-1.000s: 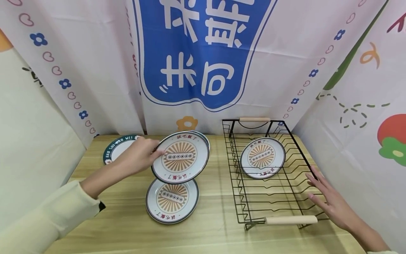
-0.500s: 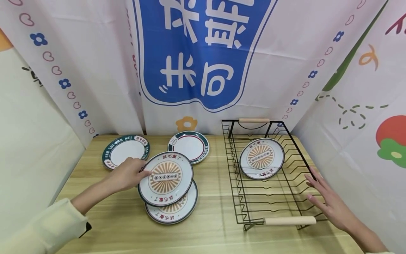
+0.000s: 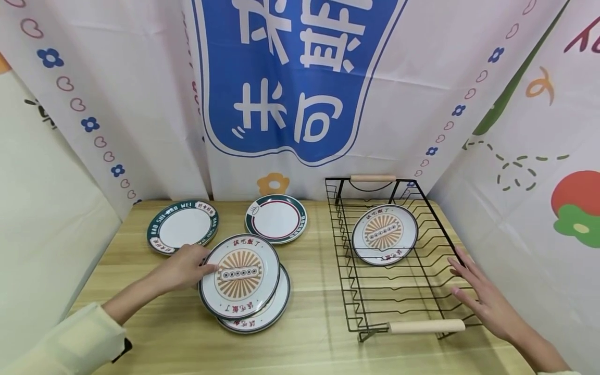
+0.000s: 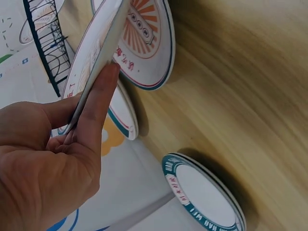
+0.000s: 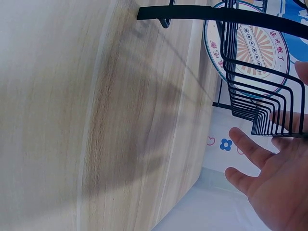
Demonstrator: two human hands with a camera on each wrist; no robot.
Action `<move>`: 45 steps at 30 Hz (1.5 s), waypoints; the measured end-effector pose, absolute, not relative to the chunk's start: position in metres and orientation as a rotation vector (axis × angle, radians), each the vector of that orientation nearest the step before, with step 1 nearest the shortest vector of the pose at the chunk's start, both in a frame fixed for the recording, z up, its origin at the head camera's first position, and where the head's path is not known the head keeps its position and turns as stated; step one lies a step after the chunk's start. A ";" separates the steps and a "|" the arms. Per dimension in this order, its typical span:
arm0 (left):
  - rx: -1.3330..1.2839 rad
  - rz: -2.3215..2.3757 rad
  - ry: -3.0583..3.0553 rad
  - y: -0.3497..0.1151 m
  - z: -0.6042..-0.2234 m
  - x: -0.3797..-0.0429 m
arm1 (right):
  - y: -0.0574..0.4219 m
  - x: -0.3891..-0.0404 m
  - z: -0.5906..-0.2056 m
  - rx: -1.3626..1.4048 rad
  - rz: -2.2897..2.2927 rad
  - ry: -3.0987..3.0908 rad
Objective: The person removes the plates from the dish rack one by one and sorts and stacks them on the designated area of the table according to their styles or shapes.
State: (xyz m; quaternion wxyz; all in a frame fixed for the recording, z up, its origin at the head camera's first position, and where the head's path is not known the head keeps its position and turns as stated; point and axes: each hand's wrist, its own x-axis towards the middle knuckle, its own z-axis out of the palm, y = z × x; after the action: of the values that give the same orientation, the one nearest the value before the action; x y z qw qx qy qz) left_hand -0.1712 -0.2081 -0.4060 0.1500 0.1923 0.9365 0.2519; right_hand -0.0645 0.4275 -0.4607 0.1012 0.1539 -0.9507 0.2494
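My left hand [image 3: 183,268] pinches the rim of a white plate [image 3: 239,276] with an orange sunburst print, thumb on the face and fingers behind. That plate is tilted above a similar sunburst plate [image 3: 277,302] on the table and partly covers it; the left wrist view shows the two apart. Another sunburst plate [image 3: 384,234] leans in the black wire dish rack [image 3: 426,326]. My right hand [image 3: 487,304] is at the rack's right side, fingers spread and loosely extended by the wires; whether it presses them cannot be made out.
Green-rimmed plates [image 3: 185,224] lie at the back left, stacked in the left wrist view. Another green-rimmed plate [image 3: 276,219] lies at the back middle. A printed cloth [image 3: 164,104] hangs behind the wooden table [image 3: 314,344].
My left hand has moved the held plate leftward and toward me, from over the back green-rimmed plate to over the front sunburst plate. The right hand has stayed by the rack.
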 end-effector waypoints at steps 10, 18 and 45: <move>0.459 0.654 2.689 -0.210 -0.419 -0.176 | 0.429 -0.065 -0.462 0.445 0.747 -2.805; 0.300 0.659 2.633 -0.212 -0.439 -0.178 | 0.429 -0.066 -0.463 0.459 0.743 -2.797; 0.268 0.387 2.751 -0.197 -0.466 -0.172 | 0.427 -0.064 -0.461 0.438 0.753 -2.800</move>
State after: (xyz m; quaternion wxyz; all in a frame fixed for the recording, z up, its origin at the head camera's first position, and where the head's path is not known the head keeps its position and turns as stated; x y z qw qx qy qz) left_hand -0.1717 -0.1974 -0.4659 0.1743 0.0945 0.9706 0.1365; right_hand -0.0641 0.4274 -0.4607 0.1043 0.1486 -0.9496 0.2554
